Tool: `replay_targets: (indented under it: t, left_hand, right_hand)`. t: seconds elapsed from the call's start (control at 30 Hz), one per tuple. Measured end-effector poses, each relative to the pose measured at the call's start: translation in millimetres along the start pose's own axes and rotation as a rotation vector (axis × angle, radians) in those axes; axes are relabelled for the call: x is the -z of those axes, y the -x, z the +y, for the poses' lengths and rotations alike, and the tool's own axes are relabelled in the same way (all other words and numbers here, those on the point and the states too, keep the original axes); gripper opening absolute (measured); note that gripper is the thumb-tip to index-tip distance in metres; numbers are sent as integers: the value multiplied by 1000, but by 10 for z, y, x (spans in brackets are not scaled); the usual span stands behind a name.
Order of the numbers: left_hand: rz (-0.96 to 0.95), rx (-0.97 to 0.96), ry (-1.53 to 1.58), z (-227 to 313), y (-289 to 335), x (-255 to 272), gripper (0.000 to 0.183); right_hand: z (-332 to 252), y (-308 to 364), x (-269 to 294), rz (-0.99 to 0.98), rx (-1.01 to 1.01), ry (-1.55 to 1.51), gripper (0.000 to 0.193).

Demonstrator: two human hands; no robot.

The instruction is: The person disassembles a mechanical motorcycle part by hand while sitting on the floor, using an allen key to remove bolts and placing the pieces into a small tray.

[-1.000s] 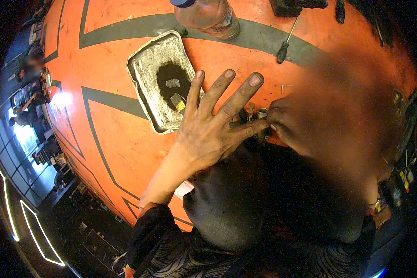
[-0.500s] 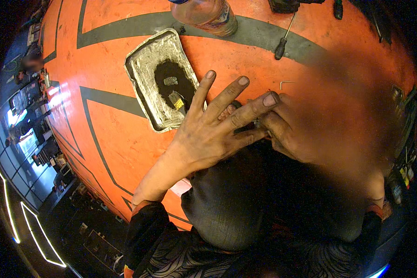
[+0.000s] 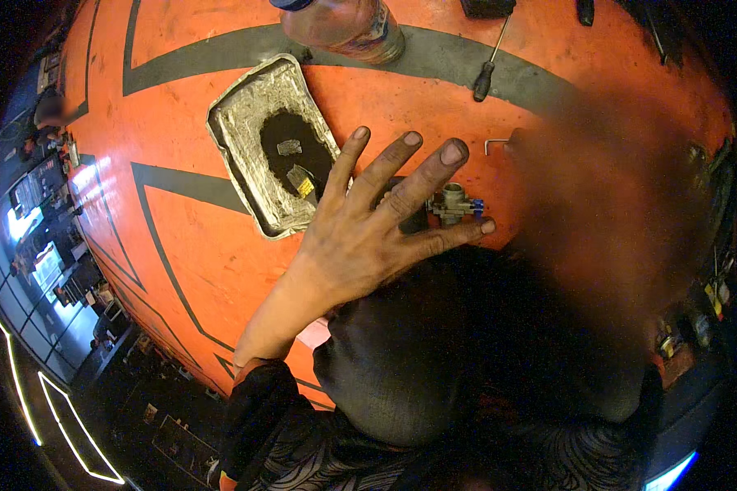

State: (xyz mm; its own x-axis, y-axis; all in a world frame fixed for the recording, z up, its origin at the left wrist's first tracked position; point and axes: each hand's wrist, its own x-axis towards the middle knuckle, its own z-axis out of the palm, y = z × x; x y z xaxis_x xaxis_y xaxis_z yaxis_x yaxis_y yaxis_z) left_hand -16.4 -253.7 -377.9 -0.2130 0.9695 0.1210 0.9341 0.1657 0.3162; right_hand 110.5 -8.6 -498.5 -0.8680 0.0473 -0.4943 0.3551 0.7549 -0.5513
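My left hand [image 3: 364, 225] is stretched over the tabletop with its fingers spread apart. Just beyond its thumb and forefinger sits a small metal part with a round opening and blue bits [image 3: 452, 203], which looks like a carburetor. The hand covers some of it, and a dark piece shows between the fingers; whether they touch it I cannot tell. A dark smear at the right hides my right hand, so its fingers cannot be made out. Near that smear lies a bent hex key [image 3: 489, 148].
Left of my hand stands a silvery tray [image 3: 233, 168] with dark liquid and a brush [image 3: 301, 182] in it. Beyond are a clear plastic bottle [image 3: 348, 33] and a black-handled screwdriver [image 3: 484, 80]. Everything rests on an orange table [image 3: 196, 114] with dark stripes.
My right hand has left the metal part beside my left thumb and gone out of sight behind the smear. More of the metal part now shows. My left hand stays spread.
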Motion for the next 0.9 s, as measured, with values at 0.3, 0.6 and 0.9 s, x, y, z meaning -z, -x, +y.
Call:
replay_targets:
  t: [0.3,0.6,0.9]
  left_hand:
    - [-981,459,-148,-96,1228,-125,21]
    - [-807,655,412,202,1225,-39,33]
    - [-63,611,476,-210,490,-725,66]
  right_hand:
    - [691,327,-305,494,-80,151,22]
    - [826,107,-791,365,-60,281,35]
    - [742,-166,-1033,380,235,679,23]
